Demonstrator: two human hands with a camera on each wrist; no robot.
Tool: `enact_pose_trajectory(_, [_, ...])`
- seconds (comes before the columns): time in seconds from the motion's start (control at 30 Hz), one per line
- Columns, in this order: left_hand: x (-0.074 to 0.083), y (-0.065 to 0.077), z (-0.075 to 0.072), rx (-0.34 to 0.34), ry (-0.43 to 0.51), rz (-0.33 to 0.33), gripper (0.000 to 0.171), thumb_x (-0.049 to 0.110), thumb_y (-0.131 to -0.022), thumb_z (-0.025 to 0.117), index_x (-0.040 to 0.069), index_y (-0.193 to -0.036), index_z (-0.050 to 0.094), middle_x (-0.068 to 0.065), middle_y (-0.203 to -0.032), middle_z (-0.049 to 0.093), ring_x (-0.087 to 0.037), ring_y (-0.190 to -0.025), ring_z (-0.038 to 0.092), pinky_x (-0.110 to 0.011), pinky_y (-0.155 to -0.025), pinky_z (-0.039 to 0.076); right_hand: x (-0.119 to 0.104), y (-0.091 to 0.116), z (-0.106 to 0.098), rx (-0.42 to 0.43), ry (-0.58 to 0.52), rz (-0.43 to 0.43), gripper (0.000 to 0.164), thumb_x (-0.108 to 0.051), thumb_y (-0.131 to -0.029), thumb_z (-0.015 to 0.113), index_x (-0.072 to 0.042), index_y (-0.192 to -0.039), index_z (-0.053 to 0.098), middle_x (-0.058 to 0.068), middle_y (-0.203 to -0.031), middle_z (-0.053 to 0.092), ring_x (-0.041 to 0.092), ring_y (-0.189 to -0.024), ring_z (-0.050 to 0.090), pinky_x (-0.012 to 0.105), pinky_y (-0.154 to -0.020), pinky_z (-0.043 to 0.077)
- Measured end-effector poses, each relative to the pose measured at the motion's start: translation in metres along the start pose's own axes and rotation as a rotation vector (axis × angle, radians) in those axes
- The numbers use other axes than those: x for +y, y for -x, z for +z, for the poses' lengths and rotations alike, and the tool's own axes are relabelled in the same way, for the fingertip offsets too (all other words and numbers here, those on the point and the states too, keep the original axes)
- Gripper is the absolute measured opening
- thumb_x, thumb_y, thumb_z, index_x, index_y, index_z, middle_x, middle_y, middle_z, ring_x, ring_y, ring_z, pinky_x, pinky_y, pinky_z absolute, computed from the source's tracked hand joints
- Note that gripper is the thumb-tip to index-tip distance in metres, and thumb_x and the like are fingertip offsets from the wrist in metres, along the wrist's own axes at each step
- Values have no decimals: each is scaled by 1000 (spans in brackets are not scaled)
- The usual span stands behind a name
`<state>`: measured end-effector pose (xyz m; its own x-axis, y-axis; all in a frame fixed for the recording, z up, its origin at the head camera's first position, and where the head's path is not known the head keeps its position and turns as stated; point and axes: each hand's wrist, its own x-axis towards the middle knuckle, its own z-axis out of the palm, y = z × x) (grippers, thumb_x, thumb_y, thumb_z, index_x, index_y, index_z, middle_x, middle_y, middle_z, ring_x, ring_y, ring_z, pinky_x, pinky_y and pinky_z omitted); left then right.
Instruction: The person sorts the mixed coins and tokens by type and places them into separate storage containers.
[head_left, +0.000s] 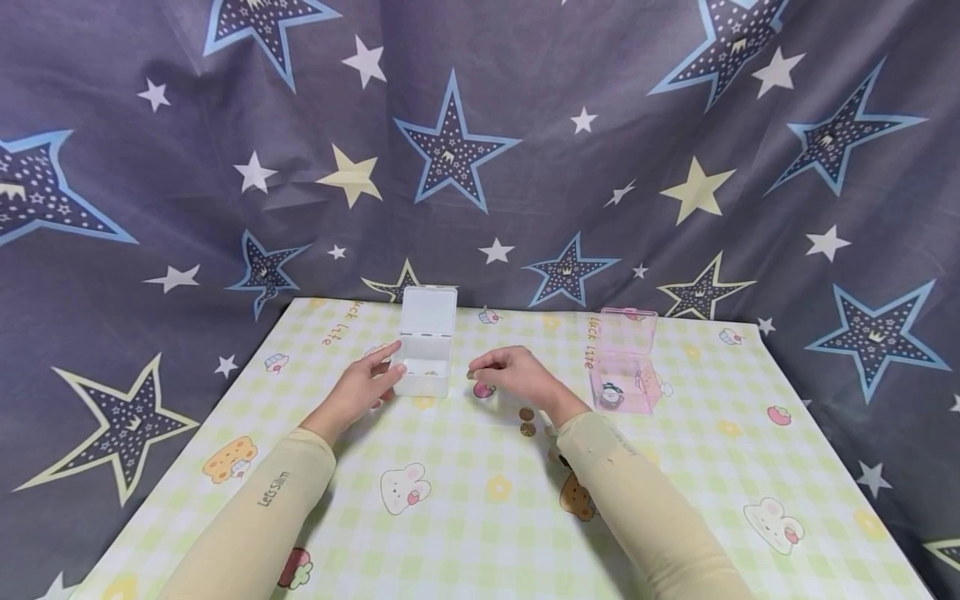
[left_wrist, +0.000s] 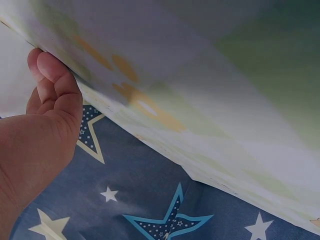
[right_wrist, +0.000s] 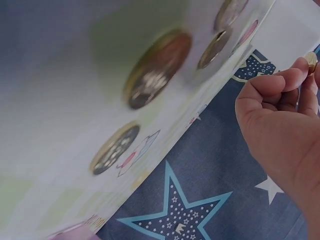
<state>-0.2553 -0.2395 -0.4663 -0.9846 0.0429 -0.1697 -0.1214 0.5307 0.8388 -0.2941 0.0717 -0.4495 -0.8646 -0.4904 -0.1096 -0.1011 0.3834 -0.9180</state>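
Observation:
A small white box (head_left: 423, 383) stands with its lid up at the back of the table. My left hand (head_left: 367, 385) holds its left side, thumb at the front rim and fingers by the hinge. In the left wrist view the fingers (left_wrist: 56, 75) lie against a white surface. A few small bits show inside the box, too small to tell. Just right of the box, my right hand (head_left: 517, 373) pinches a gold-coloured coin (right_wrist: 311, 61) between thumb and fingers. More coins (head_left: 527, 422) lie on the cloth below that hand; the right forearm partly covers others.
A clear pink box (head_left: 624, 383) with its lid raised stands to the right, a dark round shape showing in it. A checked, printed cloth (head_left: 465, 542) covers the table. Behind the back edge hangs a star-patterned curtain (head_left: 517, 225).

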Motion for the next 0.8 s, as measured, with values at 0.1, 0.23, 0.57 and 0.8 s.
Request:
enact_pose_trajectory(0.1, [-1,-1,0,-1,1,-2,64,38,-111,59,30,-169,33,-21,-157,57,-22,-93,71,-32,-77,54,-3,-2,4,-21,-47,1,26,-24,-103,73,-9,-124,78,27,-115,77,45,-107,73,48,-106,55])
enact_pose_trajectory(0.23, [-1,-1,0,1,0,-1,65,40,-111,59,30,-169,33,-21,-158,57,-22,-93,71,-32,-77,55,-6,-4,9,-28,-68,15,23,-24,-104,72,-12,-122,78,30,-117,75,52,-107,70,54,-101,56])
enact_pose_trajectory(0.57, [1,1,1,5,-12,-5,64,40,-111,59,30,-169,33,-22,-159,55,-22,-94,72,-33,-78,55,-14,-8,20,7,-45,31,22,-24,-103,72,-13,-121,79,24,-121,75,47,-99,71,43,-86,62])
enact_pose_trajectory(0.8, [3,2,1,4,-9,-14,65,40,-111,59,31,-170,33,-21,-160,54,-23,-95,72,-32,-79,55,-15,-12,25,27,-40,36,26,-24,-103,73,-10,-124,79,3,-107,78,34,-86,68,37,-79,61])
